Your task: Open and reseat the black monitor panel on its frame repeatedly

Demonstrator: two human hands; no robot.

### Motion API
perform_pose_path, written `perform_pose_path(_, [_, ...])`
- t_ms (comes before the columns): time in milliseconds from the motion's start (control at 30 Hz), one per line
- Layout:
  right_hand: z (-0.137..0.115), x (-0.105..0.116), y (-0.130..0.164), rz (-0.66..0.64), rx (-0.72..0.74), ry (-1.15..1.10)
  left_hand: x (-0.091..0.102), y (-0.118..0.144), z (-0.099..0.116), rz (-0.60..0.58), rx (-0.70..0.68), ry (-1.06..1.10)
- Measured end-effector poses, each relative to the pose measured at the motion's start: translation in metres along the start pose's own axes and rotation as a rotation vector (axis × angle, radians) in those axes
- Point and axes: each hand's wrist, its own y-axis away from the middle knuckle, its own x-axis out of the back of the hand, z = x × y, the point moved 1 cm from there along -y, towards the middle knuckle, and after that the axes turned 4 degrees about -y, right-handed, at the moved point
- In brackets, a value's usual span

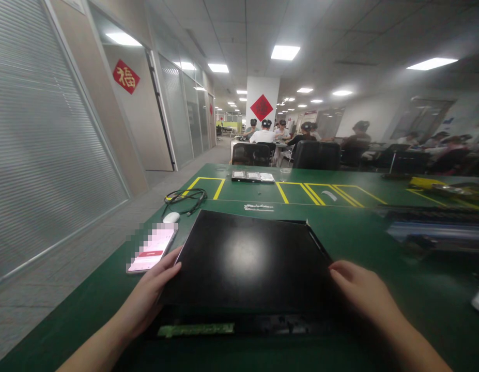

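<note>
A flat black cover panel (219,268), glossy with a bright reflection in its middle, is held level in front of me. My left hand (159,276) is closed on its left edge, thumb on top and fingers beneath. At the right edge my right hand (353,276) grips it too, its fingers mostly hidden under the panel. Below the near edge shows a dark box-like case (270,324) with a green strip (196,329) along its front; its inside is hidden. I cannot tell whether the panel touches the case.
To the left lie a phone (152,253), a white mouse (171,218) and a coiled black cable (185,199). Hard drives (252,176) sit in a row near the far edge of the green table (231,192). Dark blurred equipment (429,232) stands right. Several people sit beyond.
</note>
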Motion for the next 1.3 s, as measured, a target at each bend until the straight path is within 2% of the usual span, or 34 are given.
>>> perform_pose_path(133, [0.001,0.000,0.000,0.010,0.010,0.003,0.007,-0.005,-0.006,0.023,-0.087,-0.084])
perform_pose_path(267, [0.002,-0.001,-0.001,0.004,0.006,0.012,0.020,-0.016,-0.015,0.104,-0.277,-0.303])
perform_pose_path(367, [0.002,-0.002,-0.001,0.017,0.019,0.007,0.030,-0.024,-0.023,0.118,-0.332,-0.437])
perform_pose_path(500, [0.001,-0.001,-0.001,0.024,0.026,0.005,0.038,-0.033,-0.034,0.100,-0.350,-0.601])
perform_pose_path(700, [0.000,-0.001,0.000,-0.006,0.000,0.009,0.041,-0.039,-0.044,0.093,-0.367,-0.714])
perform_pose_path(1067, [0.000,-0.001,0.000,-0.024,-0.001,0.005,0.037,-0.038,-0.042,0.108,-0.358,-0.749])
perform_pose_path(1300, [-0.002,-0.001,0.000,-0.037,-0.011,-0.001,0.027,-0.027,-0.028,0.086,-0.317,-0.801])
